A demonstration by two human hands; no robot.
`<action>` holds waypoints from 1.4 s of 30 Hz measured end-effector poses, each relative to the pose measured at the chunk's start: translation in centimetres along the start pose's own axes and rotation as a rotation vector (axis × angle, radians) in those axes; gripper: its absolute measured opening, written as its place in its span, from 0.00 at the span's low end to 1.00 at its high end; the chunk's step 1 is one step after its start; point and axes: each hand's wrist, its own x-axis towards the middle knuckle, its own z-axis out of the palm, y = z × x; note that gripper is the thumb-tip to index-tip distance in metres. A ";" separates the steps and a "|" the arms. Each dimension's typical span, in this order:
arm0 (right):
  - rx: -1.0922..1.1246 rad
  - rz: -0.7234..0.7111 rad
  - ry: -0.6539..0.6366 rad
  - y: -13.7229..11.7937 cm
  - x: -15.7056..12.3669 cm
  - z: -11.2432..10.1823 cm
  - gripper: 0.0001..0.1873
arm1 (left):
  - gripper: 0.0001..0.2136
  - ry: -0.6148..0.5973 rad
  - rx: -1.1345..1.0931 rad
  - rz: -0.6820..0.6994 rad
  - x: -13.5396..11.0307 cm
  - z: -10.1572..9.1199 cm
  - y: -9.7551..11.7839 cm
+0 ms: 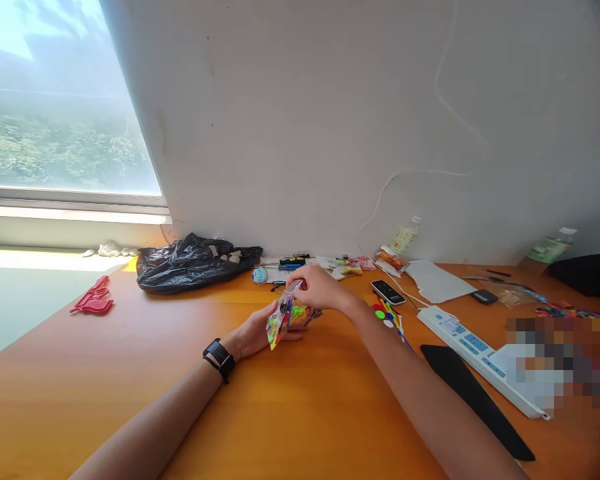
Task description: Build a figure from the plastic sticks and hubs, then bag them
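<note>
A transparent plastic bag [279,325] of small colourful pieces is held above the wooden table, between both hands. My left hand [256,331], a black watch on its wrist, supports the bag from the left and below; its fingers pass behind the bag and are partly hidden. From above, my right hand [321,288] pinches the bag's upper edge with bent fingers. Yellow, green, red and blue pieces show through the plastic. Right of the hands, loose coloured buttons and sticks [391,316] lie on the table.
A black plastic bag [195,263] and a red toy gun [94,299] lie to the left. On the right are a black remote-like device [387,292], a white power strip [480,360] and a black flat panel [475,400]. Two bottles stand by the wall.
</note>
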 end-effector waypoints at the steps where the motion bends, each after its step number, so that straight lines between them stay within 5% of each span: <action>1: 0.012 0.000 -0.011 -0.4 0.0 0.5 0.12 | 0.30 0.001 0.005 0.014 0.0 -0.1 -0.2; 7: 0.158 -0.021 -0.030 1.2 0.9 0.6 0.20 | 0.24 0.008 0.044 0.058 0.5 -0.3 -0.6; 10: 0.091 0.039 0.147 5.2 1.3 -1.2 0.17 | 0.24 0.032 0.051 0.070 0.6 -0.1 -0.6; 13: -0.199 0.316 0.357 10.3 0.6 -3.0 0.21 | 0.23 0.048 0.041 0.073 0.8 -0.3 -0.8; 18: -0.265 0.410 0.336 16.4 -1.4 -3.2 0.18 | 0.24 0.079 0.041 0.064 1.0 -0.7 -1.0; 25: -0.257 0.328 0.430 18.2 -0.7 -2.7 0.23 | 0.28 0.098 -0.019 0.111 1.3 -1.2 -1.1; 30: -0.223 0.257 0.535 16.6 -0.3 -5.6 0.20 | 0.26 0.109 -0.126 0.132 1.1 -1.0 -0.8; 34: -0.099 0.064 0.531 11.3 -0.4 -7.5 0.16 | 0.23 0.143 -0.271 0.112 0.2 -0.9 0.2; 39: 0.051 -0.092 -0.001 2.4 -0.8 -4.4 0.15 | 0.32 0.128 -0.452 0.178 -0.7 -1.2 1.2; 42: 0.070 -0.235 -0.379 -0.4 -0.8 -1.8 0.16 | 0.29 0.204 -0.457 0.207 -0.5 -1.8 1.0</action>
